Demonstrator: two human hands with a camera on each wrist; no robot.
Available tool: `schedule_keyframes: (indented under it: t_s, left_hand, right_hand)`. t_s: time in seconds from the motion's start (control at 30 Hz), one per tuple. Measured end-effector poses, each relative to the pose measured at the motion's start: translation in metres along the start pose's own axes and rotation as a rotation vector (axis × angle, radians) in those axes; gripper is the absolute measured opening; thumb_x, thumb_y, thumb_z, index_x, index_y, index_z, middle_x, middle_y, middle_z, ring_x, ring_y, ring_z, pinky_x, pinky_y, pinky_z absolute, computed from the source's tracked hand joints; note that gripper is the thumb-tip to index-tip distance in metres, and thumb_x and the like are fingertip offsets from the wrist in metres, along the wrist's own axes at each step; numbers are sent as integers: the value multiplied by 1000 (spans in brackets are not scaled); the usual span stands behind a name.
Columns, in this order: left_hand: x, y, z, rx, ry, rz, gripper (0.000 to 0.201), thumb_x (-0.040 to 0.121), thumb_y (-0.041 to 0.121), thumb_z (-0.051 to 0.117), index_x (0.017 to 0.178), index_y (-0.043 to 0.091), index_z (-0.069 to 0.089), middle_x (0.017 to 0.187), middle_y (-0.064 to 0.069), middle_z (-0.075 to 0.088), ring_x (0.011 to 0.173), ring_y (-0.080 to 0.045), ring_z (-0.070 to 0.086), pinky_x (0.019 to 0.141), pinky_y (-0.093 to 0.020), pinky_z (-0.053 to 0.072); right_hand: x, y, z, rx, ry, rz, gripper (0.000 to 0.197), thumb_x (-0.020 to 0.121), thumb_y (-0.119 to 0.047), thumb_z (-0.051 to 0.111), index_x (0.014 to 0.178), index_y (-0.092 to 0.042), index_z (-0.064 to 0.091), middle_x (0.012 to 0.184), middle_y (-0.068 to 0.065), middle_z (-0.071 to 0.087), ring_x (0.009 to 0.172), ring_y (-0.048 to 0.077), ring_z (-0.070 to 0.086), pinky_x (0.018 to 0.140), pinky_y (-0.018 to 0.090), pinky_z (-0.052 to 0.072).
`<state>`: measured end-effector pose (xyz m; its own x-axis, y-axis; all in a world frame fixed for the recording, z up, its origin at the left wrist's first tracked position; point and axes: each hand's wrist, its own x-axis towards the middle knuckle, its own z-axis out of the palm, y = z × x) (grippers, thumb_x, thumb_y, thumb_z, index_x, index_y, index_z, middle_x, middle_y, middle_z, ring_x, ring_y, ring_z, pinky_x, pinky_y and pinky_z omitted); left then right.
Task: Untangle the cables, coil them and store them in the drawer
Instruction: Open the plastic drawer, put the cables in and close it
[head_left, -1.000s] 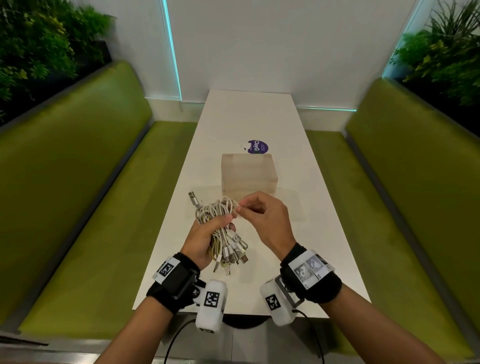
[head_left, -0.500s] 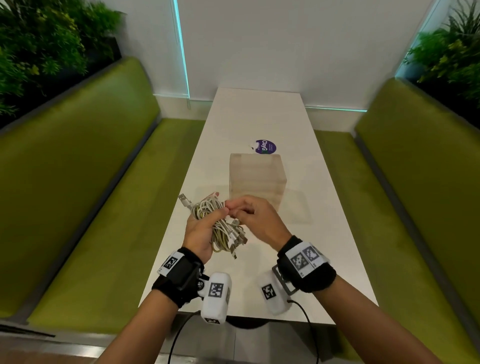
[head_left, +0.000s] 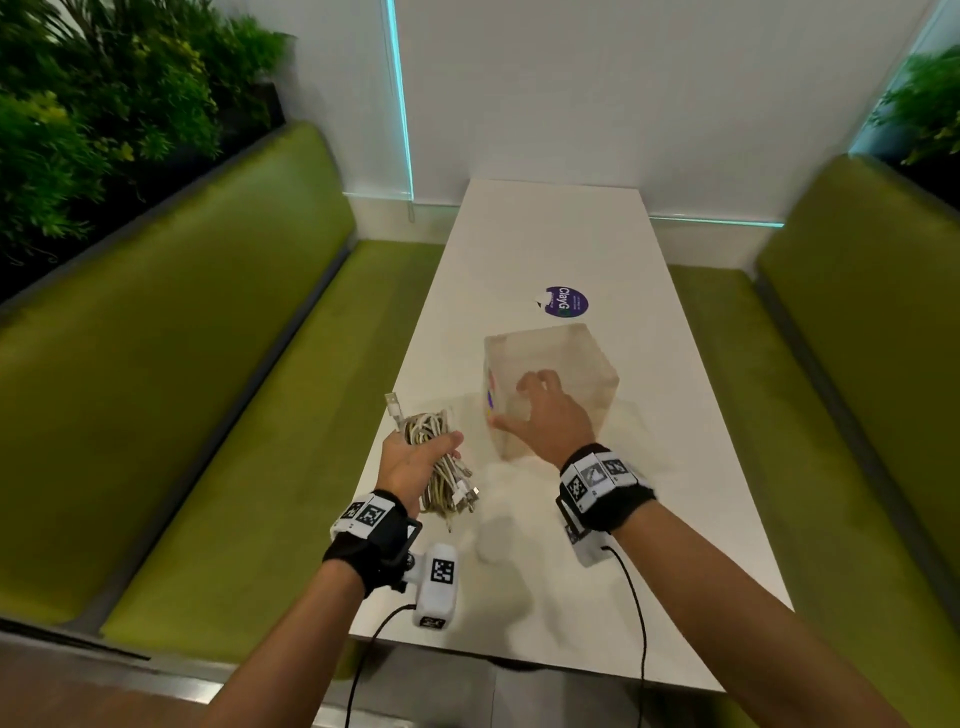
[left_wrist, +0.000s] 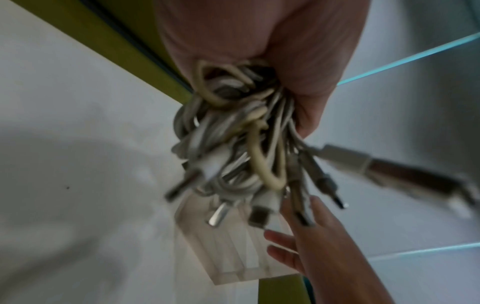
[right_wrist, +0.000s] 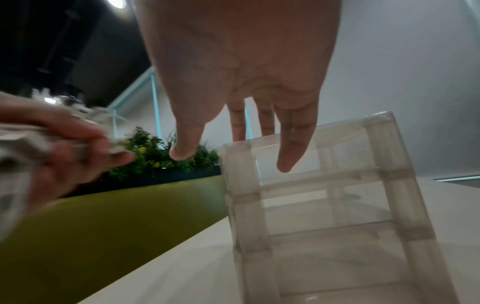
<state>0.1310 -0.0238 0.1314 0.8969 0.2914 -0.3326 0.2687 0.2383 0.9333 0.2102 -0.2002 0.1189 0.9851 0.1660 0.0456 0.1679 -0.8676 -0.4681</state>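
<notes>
One cable bundle (head_left: 439, 467) fills left hand (head_left: 410, 462); right hand (head_left: 545, 415) over drawer unit (head_left: 592, 364).

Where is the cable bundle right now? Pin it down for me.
In the head view the cable bundle is gripped in the left hand, above the white table near its left edge, just left of the translucent drawer box.

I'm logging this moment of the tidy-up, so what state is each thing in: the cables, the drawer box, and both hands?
cable bundle: gathered in a bunch, held off the table, plugs dangling.
left hand: gripping the cable bundle.
right hand: empty, fingers spread, reaching at the drawer unit; contact unclear.
drawer unit: translucent, standing upright on the table, drawers look closed.
</notes>
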Motion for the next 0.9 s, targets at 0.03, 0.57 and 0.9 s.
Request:
schedule_keyframes:
  t_s: [0.03,0.57,0.9]
  left_hand:
    - [2,0,1,17,2,10,18,73,1,76,80,6,60,63,-10,61,53,-23,60,60,-35,55]
    - [-16,-12,28,289,-193,-77,20,71,14,81,77,4,66,63,-8,68,58,-25,65,61,-36,55]
    - [-11,-2,38,458,-223,-28,14,72,9,78,74,6,65,62,-4,64,53,-16,60,52,-23,47]
  right_hand:
    - [-9,1,-2,6,24,-7,57,73,-55,68,112,-17,48,124,2,44,91,32,58,78,40,49]
    - [-94,88,-59,387,-241,-151,48,83,-5,67,127,-21,54,96,-16,56,96,4,56,91,22,49]
    - [-149,56,13,-58,-387,-60,35,93,-25,49,127,-20,54,112,0,56,105,21,55,87,30,42]
